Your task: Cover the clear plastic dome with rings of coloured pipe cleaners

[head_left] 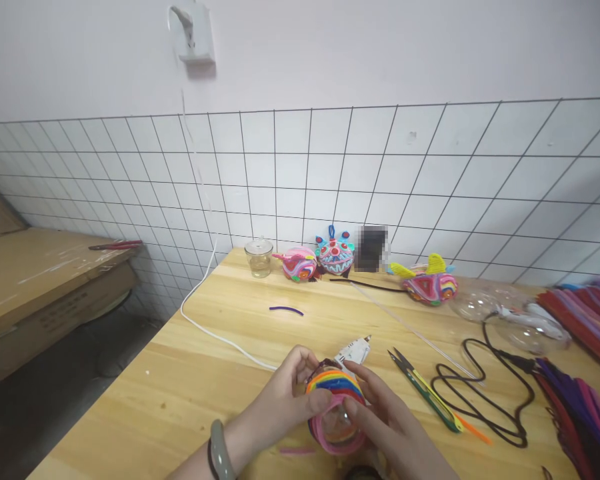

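Observation:
Both my hands hold a small clear ball (336,410) wrapped in bands of coloured pipe cleaner: red, orange, yellow, blue and pink. My left hand (287,397) grips its left side, thumb across the front. On the right, my right hand (385,417) presses fingers against the pink band. A grey-green bangle (220,450) sits on my left wrist. Just behind the ball lies a white glue gun (354,349) on the wooden table (190,373). Yellow-green snips (423,387) lie to the right.
Three finished pipe-cleaner figures (300,263) (335,253) (430,285) stand by the tiled wall with a glass jar (259,257). A black cable (485,393), clear shells (510,313) and stacked pipe cleaners (587,373) fill the right. A white cord (215,333) crosses the table. A purple piece (286,309) lies mid-table. Cardboard boxes (35,287) stand left.

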A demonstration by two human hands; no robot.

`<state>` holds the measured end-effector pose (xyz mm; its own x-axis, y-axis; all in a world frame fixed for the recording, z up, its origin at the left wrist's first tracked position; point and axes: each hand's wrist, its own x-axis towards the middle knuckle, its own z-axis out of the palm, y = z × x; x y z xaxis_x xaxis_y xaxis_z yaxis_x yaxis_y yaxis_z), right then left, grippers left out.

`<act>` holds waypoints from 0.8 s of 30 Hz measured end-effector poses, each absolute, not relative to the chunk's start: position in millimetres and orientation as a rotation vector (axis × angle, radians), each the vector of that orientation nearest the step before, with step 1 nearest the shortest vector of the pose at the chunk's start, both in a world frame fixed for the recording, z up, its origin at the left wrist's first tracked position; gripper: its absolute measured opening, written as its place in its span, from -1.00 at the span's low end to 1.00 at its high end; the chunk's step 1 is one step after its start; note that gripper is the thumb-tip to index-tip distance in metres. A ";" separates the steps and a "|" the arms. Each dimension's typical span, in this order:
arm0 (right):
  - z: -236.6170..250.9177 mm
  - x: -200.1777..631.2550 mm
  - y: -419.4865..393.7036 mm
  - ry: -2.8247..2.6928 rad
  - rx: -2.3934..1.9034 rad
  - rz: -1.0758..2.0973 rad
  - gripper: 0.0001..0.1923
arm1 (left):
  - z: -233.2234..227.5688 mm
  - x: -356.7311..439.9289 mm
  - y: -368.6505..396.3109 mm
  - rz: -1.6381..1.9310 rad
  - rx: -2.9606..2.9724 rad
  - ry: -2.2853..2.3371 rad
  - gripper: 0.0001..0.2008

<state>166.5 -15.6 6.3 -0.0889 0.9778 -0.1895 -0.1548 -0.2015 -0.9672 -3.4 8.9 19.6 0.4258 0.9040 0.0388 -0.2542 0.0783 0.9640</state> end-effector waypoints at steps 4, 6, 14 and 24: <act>-2.3 168.4 -15.8 -1.143 -1.236 1.446 -0.26 | 21.6 -4.0 8.4 0.926 1.148 0.701 -0.54; -3.2 170.0 -16.1 -1.201 -1.254 1.439 -0.23 | 24.0 -3.9 7.3 0.909 1.122 0.693 -0.52; -1.9 171.9 -15.0 -1.213 -1.235 1.405 -0.27 | 21.5 -5.3 4.3 0.912 1.194 0.647 -0.49; -3.1 171.0 -15.5 -1.293 -1.282 1.327 -0.32 | 29.3 -7.5 4.2 0.855 1.229 0.696 -0.49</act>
<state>171.0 -15.5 -3.1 -0.1025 0.9896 -0.1010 0.0752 -0.0935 -0.9928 -7.5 4.2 29.3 0.5186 0.8550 -0.0036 -0.1775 0.1117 0.9778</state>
